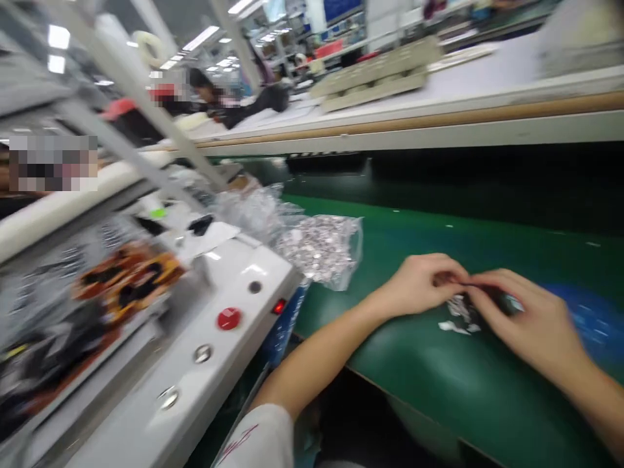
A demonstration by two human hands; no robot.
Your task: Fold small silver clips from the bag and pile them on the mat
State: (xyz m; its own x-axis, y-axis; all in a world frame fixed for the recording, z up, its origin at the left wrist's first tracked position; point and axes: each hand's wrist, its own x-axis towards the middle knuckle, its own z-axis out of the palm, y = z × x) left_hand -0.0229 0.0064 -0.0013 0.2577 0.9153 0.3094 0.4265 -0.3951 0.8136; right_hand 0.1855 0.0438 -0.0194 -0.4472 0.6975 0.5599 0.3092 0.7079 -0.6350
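Note:
Over the green tabletop (419, 364), my left hand (424, 283) and my right hand (531, 318) meet at the fingertips. Thumb and forefinger of each hand are pinched together. Whatever sits between the fingertips is too small and blurred to name. Just below them lies a little heap of small silvery-white pieces (461, 318) on the green surface. Further left, beyond my left forearm, a clear plastic bag (322, 250) holds many similar small shiny pieces.
At left stands a white machine panel (195, 312) with a red button (229, 318), a lit red switch (279, 307) and metal buttons. Orange-and-black fixtures (141, 279) lie behind it. A raised white shelf (487, 97) carries a beige tray (380, 71). Several people are at the far left.

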